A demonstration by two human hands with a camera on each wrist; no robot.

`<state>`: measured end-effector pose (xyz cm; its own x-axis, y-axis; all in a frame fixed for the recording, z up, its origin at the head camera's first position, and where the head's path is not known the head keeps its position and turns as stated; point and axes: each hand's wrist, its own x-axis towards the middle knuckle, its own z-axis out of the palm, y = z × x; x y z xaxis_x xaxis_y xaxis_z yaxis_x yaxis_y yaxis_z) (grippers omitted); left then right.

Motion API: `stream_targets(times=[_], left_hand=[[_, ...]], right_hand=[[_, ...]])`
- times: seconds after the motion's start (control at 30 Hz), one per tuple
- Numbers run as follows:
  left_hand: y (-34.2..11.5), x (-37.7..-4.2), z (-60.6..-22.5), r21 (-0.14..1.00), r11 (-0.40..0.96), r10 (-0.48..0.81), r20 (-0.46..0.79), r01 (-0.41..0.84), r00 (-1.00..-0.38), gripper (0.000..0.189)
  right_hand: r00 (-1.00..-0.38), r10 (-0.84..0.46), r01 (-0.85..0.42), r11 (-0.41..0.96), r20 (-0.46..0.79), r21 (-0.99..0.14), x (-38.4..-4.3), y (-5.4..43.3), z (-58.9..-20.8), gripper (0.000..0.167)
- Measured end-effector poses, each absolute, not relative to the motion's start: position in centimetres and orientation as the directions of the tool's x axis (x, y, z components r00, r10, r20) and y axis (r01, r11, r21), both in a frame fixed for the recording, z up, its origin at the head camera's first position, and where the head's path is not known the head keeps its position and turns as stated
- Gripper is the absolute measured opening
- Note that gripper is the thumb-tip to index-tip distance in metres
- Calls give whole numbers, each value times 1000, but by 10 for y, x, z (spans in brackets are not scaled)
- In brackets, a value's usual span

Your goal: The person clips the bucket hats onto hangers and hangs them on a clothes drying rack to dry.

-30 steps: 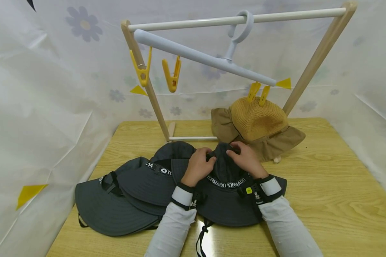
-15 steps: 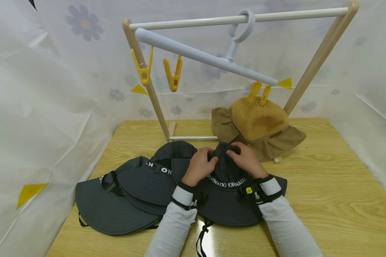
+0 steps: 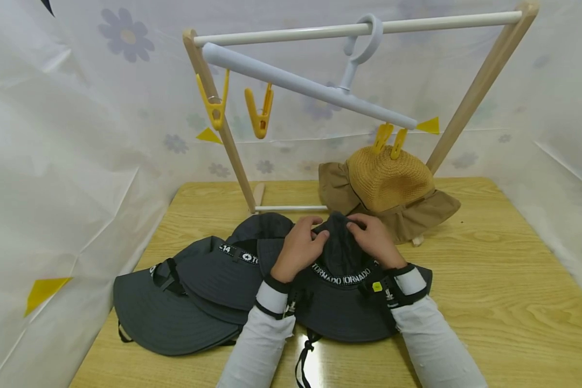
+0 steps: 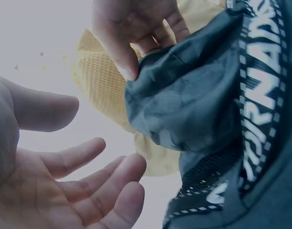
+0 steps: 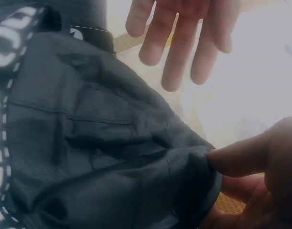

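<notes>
A dark grey wide-brim hat (image 3: 341,250) with a white-lettered "TORNADO" band lies in front of me, its soft crown drawn up into a peak. My right hand (image 3: 377,242) pinches the crown's top between thumb and fingers, as the right wrist view shows on the fabric (image 5: 112,143). Beside the crown's left side is my left hand (image 3: 298,248); in the left wrist view its fingers (image 4: 84,157) are loosely spread, with a gap between them and the cloth. A black cord (image 3: 304,358) hangs from the hat's front brim onto the table.
More dark hats (image 3: 189,318) overlap at the left. Behind, a rack's white rod (image 3: 291,36) carries a tilted pale hanger (image 3: 291,81). Two yellow clips (image 3: 260,116) dangle at its left; others hold a tan straw hat (image 3: 393,183) at its right. Wooden table (image 3: 504,302) underneath.
The left hand's fingers have straightened and come away slightly from the crown. My right hand has shifted slightly, and the crown's peak stands a little higher.
</notes>
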<state>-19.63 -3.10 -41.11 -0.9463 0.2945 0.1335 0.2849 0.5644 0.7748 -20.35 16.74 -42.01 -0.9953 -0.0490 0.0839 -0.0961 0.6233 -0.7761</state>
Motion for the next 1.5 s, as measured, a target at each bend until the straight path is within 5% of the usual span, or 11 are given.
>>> stream_targets(times=[0.6,0.83,1.07,1.5], left_hand=[[-27,-180,-385,855,358,348,251,376,-903,41],[-30,-175,-374,821,261,365,402,507,-839,40],[-34,-171,-361,794,240,381,453,559,-806,35],[-35,-169,-355,787,257,409,438,561,-801,30]], right_hand=[[-976,-151,-218,572,159,-791,-169,166,-372,24],[-968,-146,-250,528,203,-812,-152,163,-350,21],[-950,-136,-312,394,281,-865,-137,160,-335,21],[-929,-186,-366,350,319,-862,-130,159,-330,21]])
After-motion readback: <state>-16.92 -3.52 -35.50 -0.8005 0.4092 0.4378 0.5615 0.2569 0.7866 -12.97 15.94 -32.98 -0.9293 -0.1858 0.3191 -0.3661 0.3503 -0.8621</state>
